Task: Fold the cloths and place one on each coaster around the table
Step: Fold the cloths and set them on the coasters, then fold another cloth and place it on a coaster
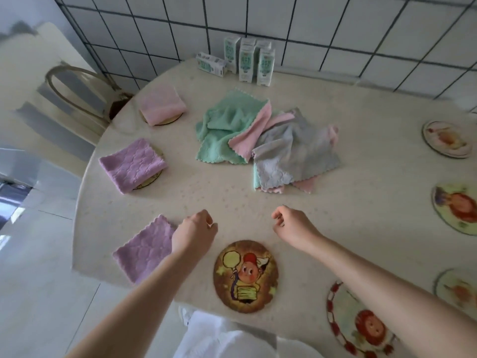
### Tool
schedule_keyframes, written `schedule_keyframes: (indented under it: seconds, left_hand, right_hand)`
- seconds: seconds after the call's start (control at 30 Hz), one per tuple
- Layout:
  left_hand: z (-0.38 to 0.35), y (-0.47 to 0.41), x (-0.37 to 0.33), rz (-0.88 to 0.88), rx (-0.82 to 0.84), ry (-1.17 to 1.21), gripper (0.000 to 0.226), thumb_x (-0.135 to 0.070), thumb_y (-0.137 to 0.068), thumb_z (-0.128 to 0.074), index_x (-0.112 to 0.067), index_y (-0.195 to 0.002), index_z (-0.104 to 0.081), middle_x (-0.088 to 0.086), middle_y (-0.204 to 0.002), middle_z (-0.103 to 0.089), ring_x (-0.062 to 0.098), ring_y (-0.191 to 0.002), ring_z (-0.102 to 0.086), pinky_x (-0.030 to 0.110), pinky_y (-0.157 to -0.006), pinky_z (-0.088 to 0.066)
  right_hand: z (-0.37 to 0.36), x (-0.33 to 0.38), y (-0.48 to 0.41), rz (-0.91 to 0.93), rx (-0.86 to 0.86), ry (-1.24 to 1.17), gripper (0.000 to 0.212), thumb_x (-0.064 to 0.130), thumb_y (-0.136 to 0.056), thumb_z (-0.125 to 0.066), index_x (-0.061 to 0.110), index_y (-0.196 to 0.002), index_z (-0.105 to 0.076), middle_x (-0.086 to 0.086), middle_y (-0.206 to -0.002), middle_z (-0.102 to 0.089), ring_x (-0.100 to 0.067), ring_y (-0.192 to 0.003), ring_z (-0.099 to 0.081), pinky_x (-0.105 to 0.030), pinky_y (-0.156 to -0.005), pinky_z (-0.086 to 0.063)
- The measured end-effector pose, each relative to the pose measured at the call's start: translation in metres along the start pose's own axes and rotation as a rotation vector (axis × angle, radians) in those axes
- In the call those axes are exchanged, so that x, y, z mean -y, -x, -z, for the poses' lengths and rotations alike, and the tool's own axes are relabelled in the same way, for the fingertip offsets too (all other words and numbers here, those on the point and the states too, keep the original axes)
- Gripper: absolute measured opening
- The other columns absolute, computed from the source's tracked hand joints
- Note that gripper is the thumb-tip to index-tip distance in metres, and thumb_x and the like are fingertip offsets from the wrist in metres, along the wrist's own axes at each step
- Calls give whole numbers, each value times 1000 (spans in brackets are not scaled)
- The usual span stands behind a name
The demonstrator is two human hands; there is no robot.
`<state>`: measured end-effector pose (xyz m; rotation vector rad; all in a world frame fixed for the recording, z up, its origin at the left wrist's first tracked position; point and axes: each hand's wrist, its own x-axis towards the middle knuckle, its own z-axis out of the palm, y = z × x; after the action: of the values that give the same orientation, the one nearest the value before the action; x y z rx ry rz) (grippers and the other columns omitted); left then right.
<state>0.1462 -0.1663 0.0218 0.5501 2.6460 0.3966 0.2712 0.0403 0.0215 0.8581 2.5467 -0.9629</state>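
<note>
A heap of unfolded cloths lies mid-table: a green cloth [222,125], a grey one [291,153] and pink ones [255,130]. Folded cloths sit on coasters along the left edge: a pink one [161,103], a purple one [133,164] and a nearer purple one [145,248]. My left hand [193,232] hovers just right of that nearest purple cloth, fingers loosely curled, holding nothing. My right hand [294,226] hovers over bare table, also loosely curled and empty. A brown cartoon coaster [245,276] lies bare between my forearms.
Bare picture coasters ring the right side: one [447,139], another [456,206], a third [458,289] and a red-rimmed one [361,324]. Several drink cartons [247,60] stand by the tiled wall. A chair [77,91] stands at the left. The table [232,197] edge curves near me.
</note>
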Motion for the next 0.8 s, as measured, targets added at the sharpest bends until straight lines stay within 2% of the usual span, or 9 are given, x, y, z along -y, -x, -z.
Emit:
schedule_keyframes:
  seconds: [0.1, 0.2, 0.33, 0.47, 0.63, 0.8]
  left_hand:
    - [-21, -4, -44, -70, 21, -21, 13, -32, -91, -53, -21, -91, -59, 0, -82, -66, 18, -68, -62, 31, -60, -56]
    - [-34, -11, -76, -135, 49, -34, 13, -28, -93, -51, -18, -96, -58, -1, -87, -66, 17, -71, -62, 32, -62, -57]
    - [-43, -29, -110, -279, 29, -57, 16, -24, -94, -50, -15, -104, -60, -2, -101, -64, 16, -88, -59, 31, -68, -55]
    - [-55, -60, -141, -469, -41, -86, 23, -17, -91, -54, -15, -113, -60, -2, -117, -57, 18, -111, -49, 31, -83, -50]
    - [-65, -101, -171, -612, -111, -211, 40, -10, -77, -67, -11, -116, -60, 6, -127, -55, 28, -120, -49, 41, -95, -48]
    - [-77, -126, -176, -579, -59, -210, 51, -24, -70, -76, -11, -117, -61, 5, -126, -58, 25, -114, -57, 39, -83, -55]
  right_hand:
    - [29, -32, -12, 13, -35, 76, 19, 14, -84, -54, 15, -102, -58, -1, -98, -64, -22, -94, -61, -31, -80, -49]
    - [55, -58, -28, 29, -64, 126, 20, 15, -84, -55, 14, -104, -57, -7, -105, -63, -26, -99, -60, -34, -83, -49]
    - [86, -84, -49, 79, -133, 186, 33, 16, -87, -57, 14, -119, -48, -9, -117, -54, -27, -105, -56, -36, -84, -48]
    - [112, -108, -77, 118, -154, 349, 36, 16, -91, -53, 13, -126, -45, -9, -125, -48, -29, -112, -49, -40, -84, -48]
    - [130, -128, -116, 126, -113, 531, 44, -3, -82, -50, 9, -125, -47, -9, -125, -48, -31, -112, -48, -44, -81, -50]
    - [130, -138, -148, 144, -99, 607, 40, -4, -74, -57, 7, -112, -49, -10, -117, -46, -35, -107, -48, -42, -72, -51]
